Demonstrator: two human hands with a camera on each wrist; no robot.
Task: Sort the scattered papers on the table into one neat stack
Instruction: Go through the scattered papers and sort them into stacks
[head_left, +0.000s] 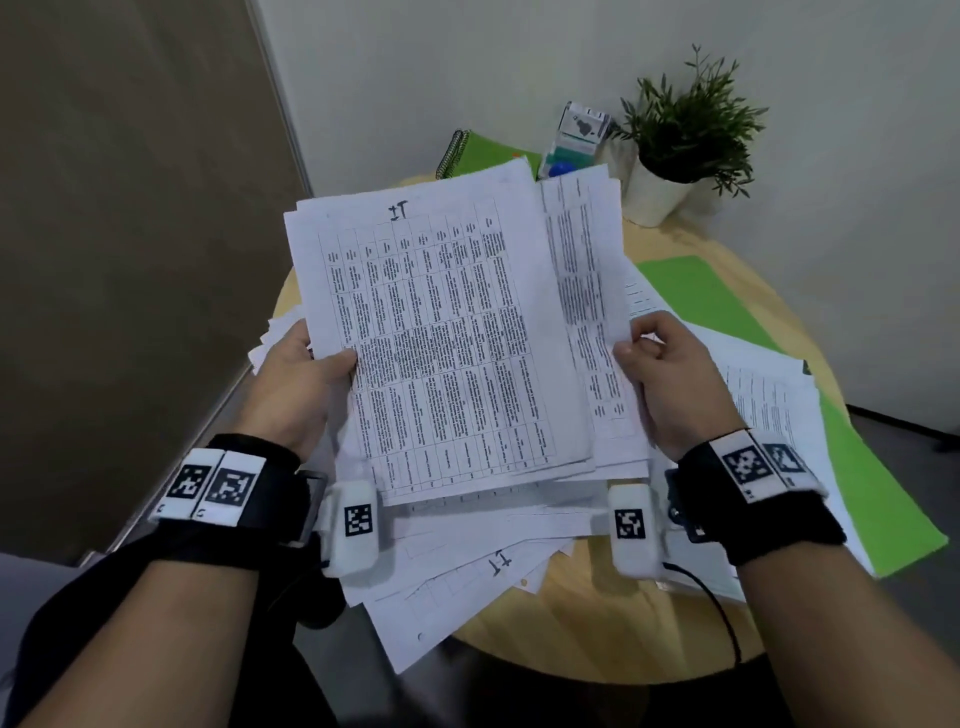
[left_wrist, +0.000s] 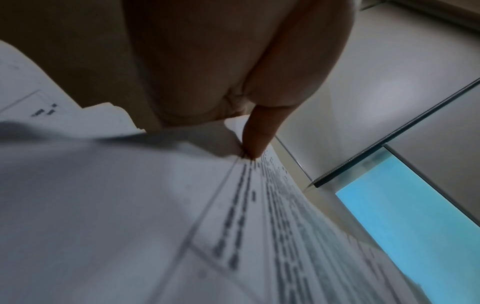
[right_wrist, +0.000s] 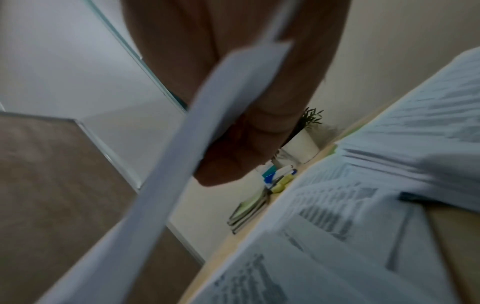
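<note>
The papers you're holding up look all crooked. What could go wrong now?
The bundle of papers is pinched only at its side edges by the left hand and right hand, and its sheets are fanned unevenly, so inner pages might slip out. The loose sheets on the table overhang its near edge and could slide off if bumped. Squaring the bundle carelessly could crease corners.
</note>
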